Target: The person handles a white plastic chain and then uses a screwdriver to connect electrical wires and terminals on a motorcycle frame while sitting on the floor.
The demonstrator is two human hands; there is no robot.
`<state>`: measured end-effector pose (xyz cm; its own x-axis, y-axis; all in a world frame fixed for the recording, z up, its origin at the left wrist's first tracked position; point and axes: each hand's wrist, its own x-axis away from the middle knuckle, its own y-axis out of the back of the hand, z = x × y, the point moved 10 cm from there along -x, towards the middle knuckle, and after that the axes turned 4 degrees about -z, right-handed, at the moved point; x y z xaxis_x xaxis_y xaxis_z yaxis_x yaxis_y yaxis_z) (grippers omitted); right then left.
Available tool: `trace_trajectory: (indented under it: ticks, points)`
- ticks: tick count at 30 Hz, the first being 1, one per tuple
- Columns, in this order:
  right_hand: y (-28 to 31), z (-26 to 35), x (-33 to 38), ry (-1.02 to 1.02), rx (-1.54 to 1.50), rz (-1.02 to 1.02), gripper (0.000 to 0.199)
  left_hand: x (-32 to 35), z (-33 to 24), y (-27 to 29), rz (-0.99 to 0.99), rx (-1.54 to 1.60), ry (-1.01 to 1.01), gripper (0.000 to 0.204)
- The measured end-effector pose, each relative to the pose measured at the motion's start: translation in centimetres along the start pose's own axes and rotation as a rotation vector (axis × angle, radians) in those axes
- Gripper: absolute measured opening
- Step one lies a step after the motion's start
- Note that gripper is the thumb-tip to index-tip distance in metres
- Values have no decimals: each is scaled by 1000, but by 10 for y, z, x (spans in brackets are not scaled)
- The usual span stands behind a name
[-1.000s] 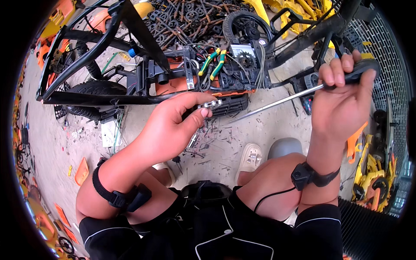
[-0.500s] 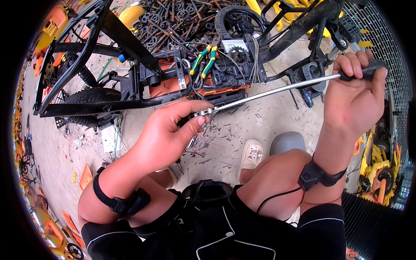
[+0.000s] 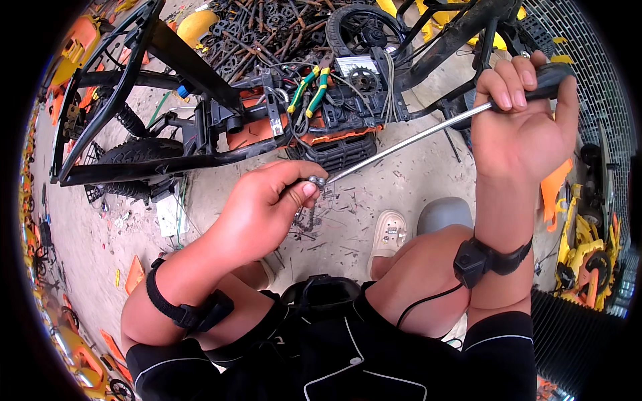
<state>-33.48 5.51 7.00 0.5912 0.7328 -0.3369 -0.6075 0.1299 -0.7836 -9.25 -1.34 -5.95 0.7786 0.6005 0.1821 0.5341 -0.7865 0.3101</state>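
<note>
My right hand [image 3: 525, 127], raised at the right, has its fingers curled round the dark handle of a long screwdriver [image 3: 408, 144]. Its silver shaft slopes down to the left. At the tip, the thumb and forefinger of my left hand [image 3: 261, 204] pinch a cluster of small metal pieces [image 3: 317, 181]; whether these are screws or chain links I cannot tell. More small dark bits hang or fall just below, blurred. Beyond my hands lies a black bike frame [image 3: 167, 164], with green-and-yellow-handled pliers [image 3: 317, 92] resting on its middle.
A heap of rusty cranks and sprockets [image 3: 261, 33] lies at the back, beside a black wheel [image 3: 368, 30]. Small metal scraps litter the concrete floor [image 3: 334, 244] before my feet. Yellow and orange parts [image 3: 588, 260] are piled at the right; a grey rounded object [image 3: 445, 215] sits by my shoe.
My right hand has moved left and slightly up with the screwdriver, so the shaft tilts more steeply. The metal pieces at its tip are bunched closer in my left fingers.
</note>
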Motion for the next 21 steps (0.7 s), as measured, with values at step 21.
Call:
trace_trajectory:
  ticks: [21]
  points:
    - [61,-26,-16,-134,-132,-377,22,-5,28,26,-169,554,209,25]
